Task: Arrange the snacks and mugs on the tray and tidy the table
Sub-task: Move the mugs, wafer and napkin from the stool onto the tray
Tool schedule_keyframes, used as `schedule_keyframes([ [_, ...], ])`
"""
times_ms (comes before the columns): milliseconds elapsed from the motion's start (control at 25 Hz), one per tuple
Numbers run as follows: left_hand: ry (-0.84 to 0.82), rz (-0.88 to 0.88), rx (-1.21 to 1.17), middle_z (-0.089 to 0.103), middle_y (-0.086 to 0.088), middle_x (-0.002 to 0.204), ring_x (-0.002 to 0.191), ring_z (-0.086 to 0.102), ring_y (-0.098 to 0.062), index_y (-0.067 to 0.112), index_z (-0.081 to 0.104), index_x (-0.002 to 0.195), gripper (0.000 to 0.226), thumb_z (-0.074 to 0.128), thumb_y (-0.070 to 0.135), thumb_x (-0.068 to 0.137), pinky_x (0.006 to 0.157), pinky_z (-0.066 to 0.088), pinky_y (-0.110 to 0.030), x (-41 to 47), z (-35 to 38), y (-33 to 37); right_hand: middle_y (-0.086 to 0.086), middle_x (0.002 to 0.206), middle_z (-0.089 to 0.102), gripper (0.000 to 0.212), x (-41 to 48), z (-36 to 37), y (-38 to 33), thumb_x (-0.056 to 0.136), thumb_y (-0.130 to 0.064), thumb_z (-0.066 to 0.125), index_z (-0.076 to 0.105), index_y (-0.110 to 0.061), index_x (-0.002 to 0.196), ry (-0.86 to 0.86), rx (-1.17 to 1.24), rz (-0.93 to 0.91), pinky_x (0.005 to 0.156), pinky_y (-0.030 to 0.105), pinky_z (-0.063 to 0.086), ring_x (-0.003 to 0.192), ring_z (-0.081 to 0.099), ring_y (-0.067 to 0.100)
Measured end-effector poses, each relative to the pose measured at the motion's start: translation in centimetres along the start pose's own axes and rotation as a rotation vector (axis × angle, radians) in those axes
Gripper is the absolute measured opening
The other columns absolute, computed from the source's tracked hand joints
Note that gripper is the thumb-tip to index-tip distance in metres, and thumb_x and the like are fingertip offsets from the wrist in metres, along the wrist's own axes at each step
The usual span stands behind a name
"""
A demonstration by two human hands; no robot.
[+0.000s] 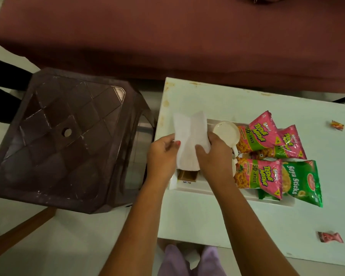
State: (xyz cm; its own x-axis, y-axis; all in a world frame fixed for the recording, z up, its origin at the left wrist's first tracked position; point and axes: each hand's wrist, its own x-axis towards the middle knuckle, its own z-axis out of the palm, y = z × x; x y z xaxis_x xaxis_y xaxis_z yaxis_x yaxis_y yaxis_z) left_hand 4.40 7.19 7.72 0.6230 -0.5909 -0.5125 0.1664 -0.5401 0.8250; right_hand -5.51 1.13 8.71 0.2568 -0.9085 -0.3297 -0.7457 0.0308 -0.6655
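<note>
both hands closed on white tissue (189, 140): left hand (163, 154) at 9 o'clock edge, right hand (215, 154) at 3 o'clock; held above tray (187, 187); mug (226, 132) and snack packets (267, 156) on tray, 3 o'clock of tissue

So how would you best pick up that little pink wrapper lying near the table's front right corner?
Pinch the pink wrapper from straight above, across its narrow middle. It lies flat on the white table with twisted, flared ends and open space all around, so nothing blocks a top-down approach; the ends would likely slip.
</note>
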Motion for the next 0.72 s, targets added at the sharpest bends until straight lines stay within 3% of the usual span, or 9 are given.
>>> schedule_keyframes([
  [160,0.016,0.103,0.215,0.068,-0.001,0.117,0.091,0.056,-0.006,0.015,0.065,0.118,0.03,0.061,0.022,0.089,0.082,0.046,-0.02,-0.3,2.0,-0.5,0.011,0.141,0.045,0.059,-1.8,0.5,1.4,0.089,-0.012,0.053,0.029,-0.012,0.143,-0.026,-0.254,-0.063,0.091,0.036,0.045,0.117,0.053,0.029],
  [320,0.026,0.13,0.328,0.071,-0.003,0.113,0.09,0.063,-0.011,0.015,0.068,0.114,0.028,0.065,0.022,0.086,0.076,0.041,-0.011,-0.9,2.9,-1.3,0.013,0.143,0.039,0.06,-2.1,1.0,1.9,0.095,-0.011,0.045,0.017,-0.011,0.147,-0.146,-0.357,-0.058,0.092,0.037,0.045,0.116,0.054,0.03],
  [480,0.074,0.114,0.371,0.072,-0.004,0.106,0.076,0.054,-0.005,0.013,0.07,0.108,0.026,0.068,0.024,0.084,0.066,0.034,-0.003,-0.9,2.6,-1.8,0.014,0.14,0.043,0.06,-1.9,1.6,2.1,0.095,-0.009,0.046,0.017,-0.012,0.148,-0.188,-0.384,-0.115,0.09,0.038,0.048,0.112,0.057,0.028],
  [560,0.067,0.12,0.387,0.073,-0.004,0.106,0.078,0.058,-0.009,0.013,0.071,0.107,0.026,0.067,0.025,0.084,0.069,0.039,-0.007,-0.9,2.5,-1.9,0.013,0.139,0.044,0.061,-1.8,1.8,2.5,0.094,-0.008,0.047,0.019,-0.012,0.147,-0.188,-0.398,-0.123,0.09,0.038,0.049,0.112,0.057,0.028],
  [720,0.055,0.113,0.424,0.072,-0.007,0.108,0.096,0.067,-0.023,0.012,0.07,0.11,0.027,0.063,0.024,0.087,0.09,0.051,-0.031,-1.6,3.2,-2.2,0.012,0.128,0.054,0.055,-2.3,2.2,2.7,0.092,-0.006,0.048,0.029,-0.017,0.142,-0.155,-0.356,-0.13,0.08,0.041,0.052,0.102,0.062,0.031],
])
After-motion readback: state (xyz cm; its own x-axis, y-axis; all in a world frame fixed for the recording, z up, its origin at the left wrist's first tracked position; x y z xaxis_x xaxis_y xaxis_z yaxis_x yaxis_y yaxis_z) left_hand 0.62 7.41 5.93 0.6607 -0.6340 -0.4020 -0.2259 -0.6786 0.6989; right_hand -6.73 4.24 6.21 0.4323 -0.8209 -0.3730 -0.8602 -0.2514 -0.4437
